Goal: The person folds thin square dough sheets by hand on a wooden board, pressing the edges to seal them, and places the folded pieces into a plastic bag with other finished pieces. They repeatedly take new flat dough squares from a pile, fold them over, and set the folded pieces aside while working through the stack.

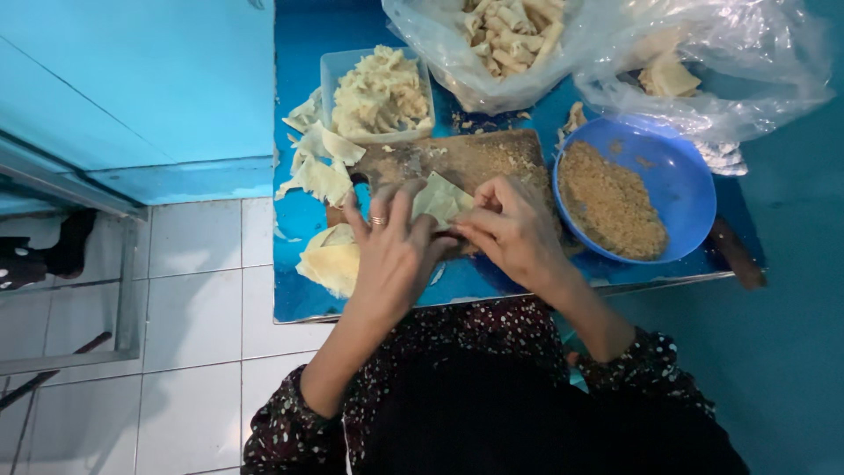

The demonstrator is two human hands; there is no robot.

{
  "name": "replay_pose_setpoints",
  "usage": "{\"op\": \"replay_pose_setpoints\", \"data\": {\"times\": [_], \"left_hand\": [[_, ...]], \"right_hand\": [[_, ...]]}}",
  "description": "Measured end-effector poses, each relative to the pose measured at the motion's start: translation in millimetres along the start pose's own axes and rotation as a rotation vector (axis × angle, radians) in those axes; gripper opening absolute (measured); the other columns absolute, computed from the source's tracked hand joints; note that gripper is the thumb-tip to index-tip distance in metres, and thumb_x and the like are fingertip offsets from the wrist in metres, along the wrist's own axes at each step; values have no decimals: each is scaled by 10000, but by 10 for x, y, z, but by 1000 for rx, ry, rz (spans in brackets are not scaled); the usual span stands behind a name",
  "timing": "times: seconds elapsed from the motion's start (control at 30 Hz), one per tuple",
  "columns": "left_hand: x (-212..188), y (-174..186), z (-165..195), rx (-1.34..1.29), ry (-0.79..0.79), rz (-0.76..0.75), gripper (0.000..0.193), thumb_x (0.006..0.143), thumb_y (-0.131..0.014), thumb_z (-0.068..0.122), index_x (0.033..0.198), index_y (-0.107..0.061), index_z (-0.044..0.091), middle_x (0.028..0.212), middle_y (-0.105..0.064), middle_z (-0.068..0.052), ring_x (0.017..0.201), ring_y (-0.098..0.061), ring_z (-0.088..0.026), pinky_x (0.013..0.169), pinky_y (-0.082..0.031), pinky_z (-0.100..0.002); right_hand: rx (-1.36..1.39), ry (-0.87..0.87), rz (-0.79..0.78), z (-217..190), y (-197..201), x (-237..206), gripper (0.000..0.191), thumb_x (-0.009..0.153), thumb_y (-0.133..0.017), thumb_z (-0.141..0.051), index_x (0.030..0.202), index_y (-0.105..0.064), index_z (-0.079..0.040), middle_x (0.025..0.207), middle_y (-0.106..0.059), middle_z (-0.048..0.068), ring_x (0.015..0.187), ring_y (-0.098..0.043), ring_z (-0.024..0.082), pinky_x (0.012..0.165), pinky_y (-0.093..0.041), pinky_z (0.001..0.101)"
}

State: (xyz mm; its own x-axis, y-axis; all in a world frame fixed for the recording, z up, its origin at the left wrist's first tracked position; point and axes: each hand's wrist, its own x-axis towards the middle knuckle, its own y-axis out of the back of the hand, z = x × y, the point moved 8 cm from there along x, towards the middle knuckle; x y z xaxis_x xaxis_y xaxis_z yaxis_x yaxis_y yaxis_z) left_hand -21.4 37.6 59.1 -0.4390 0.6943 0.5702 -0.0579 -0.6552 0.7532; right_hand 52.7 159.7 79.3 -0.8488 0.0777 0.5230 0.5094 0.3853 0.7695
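Observation:
Both my hands meet over a brown wooden cutting board [479, 158] on a small blue table [303, 290]. My left hand [391, 251], with a ring on one finger, holds the near left side of a pale folded pastry wrapper [440, 200]. My right hand [514, 230] pinches the wrapper's right edge with its fingertips. The wrapper lies on the board between the two hands. A stack of flat wrappers [330, 259] sits just left of my left hand.
A blue bowl [681, 185] of brown crumbly filling stands right of the board. Behind are a clear tub [338, 70] of pale scraps, loose wrapper pieces [321, 163] and clear plastic bags [703, 53] with rolled pieces. White floor tiles [193, 299] lie to the left.

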Motion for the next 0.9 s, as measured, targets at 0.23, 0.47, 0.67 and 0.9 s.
{"op": "replay_pose_setpoints", "data": {"times": [0.23,0.47,0.67,0.9], "left_hand": [[95,-67,-192,-79,155,12,203,825,-775,189,985,-721,78,1285,-524,-181,1246,-443,-417,1107,-238,-642],[128,-10,-220,-139,154,5,123,798,-771,172,881,-703,110,1324,-553,-125,1259,-458,-396,1086,-262,-640],[81,-22,-156,2,1,-52,76,832,-715,175,867,-708,108,1363,-543,-142,1285,-449,-388,1103,-164,-769],[236,-159,-336,-82,192,-78,136,803,-763,184,876,-719,77,1222,-549,-149,1229,-440,-393,1037,-257,-649]], "right_hand": [[245,-308,-137,343,-201,97,134,779,-833,-163,832,-741,-81,877,-645,49,767,-664,235,667,-503,387],[142,-37,-32,168,-72,89,100,906,-770,-169,975,-750,-100,973,-725,25,894,-696,229,852,-477,403],[14,88,-109,132,-66,44,133,860,-776,-192,967,-754,-115,972,-688,25,969,-647,252,838,-445,433],[66,-149,-111,398,-174,250,138,776,-848,-220,838,-755,-138,950,-598,80,830,-622,290,704,-482,409]]}}
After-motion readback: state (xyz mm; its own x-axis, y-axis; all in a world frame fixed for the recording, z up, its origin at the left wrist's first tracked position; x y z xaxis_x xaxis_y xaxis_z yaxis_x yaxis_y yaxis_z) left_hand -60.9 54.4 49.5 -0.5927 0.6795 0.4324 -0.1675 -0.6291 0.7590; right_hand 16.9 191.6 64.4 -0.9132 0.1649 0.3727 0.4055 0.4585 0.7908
